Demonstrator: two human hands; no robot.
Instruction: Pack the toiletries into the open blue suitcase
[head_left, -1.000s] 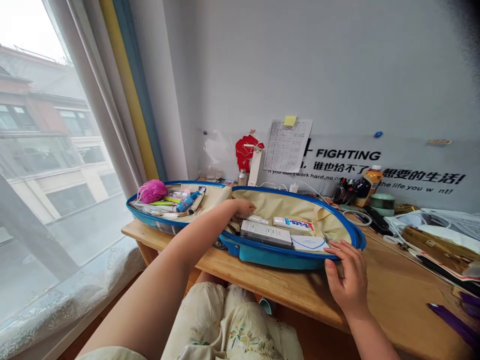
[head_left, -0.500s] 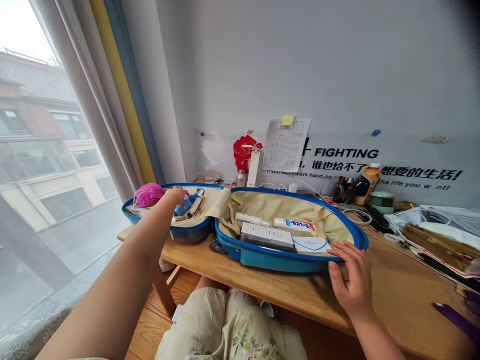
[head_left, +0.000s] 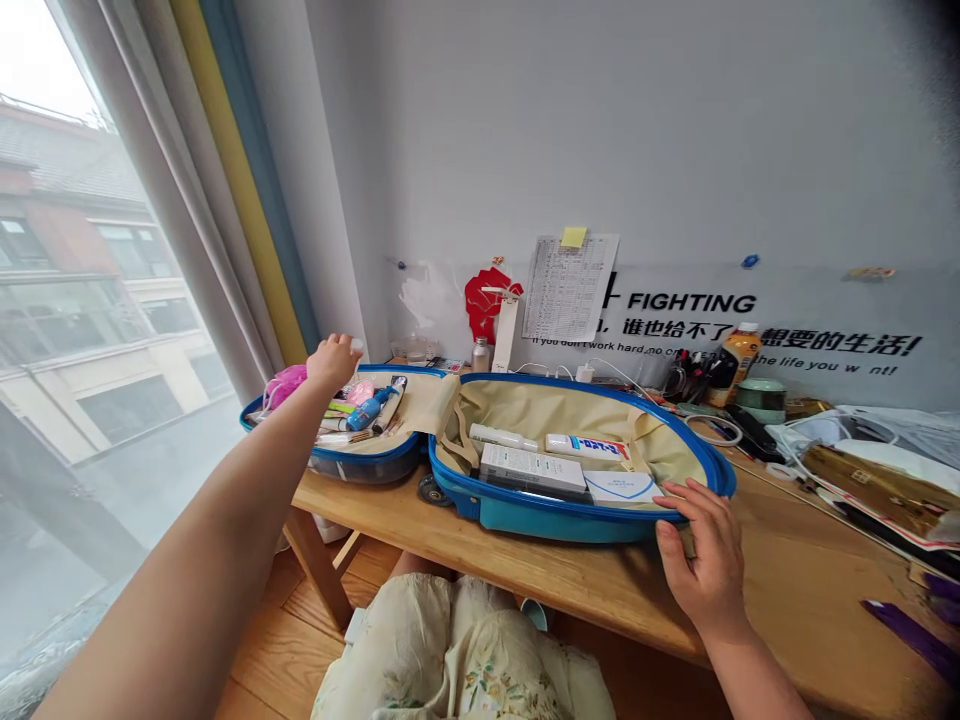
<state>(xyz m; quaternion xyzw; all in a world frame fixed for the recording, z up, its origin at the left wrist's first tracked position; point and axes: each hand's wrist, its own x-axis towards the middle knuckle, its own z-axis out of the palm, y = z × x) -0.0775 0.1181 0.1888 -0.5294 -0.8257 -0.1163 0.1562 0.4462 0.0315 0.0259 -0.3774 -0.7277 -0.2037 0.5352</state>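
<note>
A blue suitcase [head_left: 592, 532] lies spread wide on the wooden table, its two halves side by side. Above the left half is my left hand [head_left: 332, 362], its fingers closed on a small whitish object [head_left: 357, 347] too small to name. Under that hand the left half holds a blue bottle [head_left: 365, 414], a pink item [head_left: 360, 391], a magenta bath puff [head_left: 285, 384] and several tubes. My right hand [head_left: 705, 550] rests with fingers apart on the right half's front rim. Near it lie a white box [head_left: 622, 487], a longer carton [head_left: 529, 467], a toothpaste tube [head_left: 589, 447] and a white tube [head_left: 502, 437].
Behind the suitcase stand a small metallic bottle [head_left: 481, 355] and a white upright stand [head_left: 506, 335]. At the back right are an orange drink bottle [head_left: 741, 355], pens, a green jar [head_left: 763, 398] and cables. A window and curtains [head_left: 225, 190] border the left side.
My left hand has risen out of the left half and moved a little left, now with a small whitish object in it. The pink item has come into sight. My right hand has stayed put.
</note>
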